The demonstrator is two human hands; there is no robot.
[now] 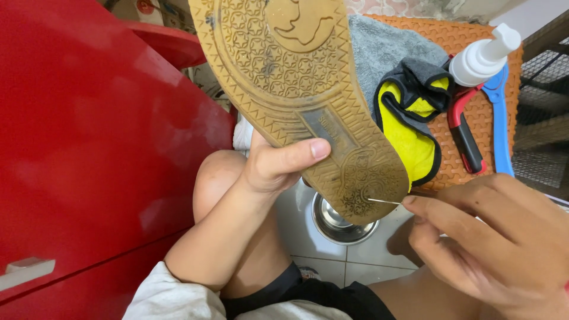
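Left hand clamps the shoe, sole up, at 12 o'clock. Right hand, at 4 o'clock, pinches a pin against the heel tread. Risk: the pin may slip off and prick the left thumb, or bend.

Shoe sole above bowl; mat with brushes behind.
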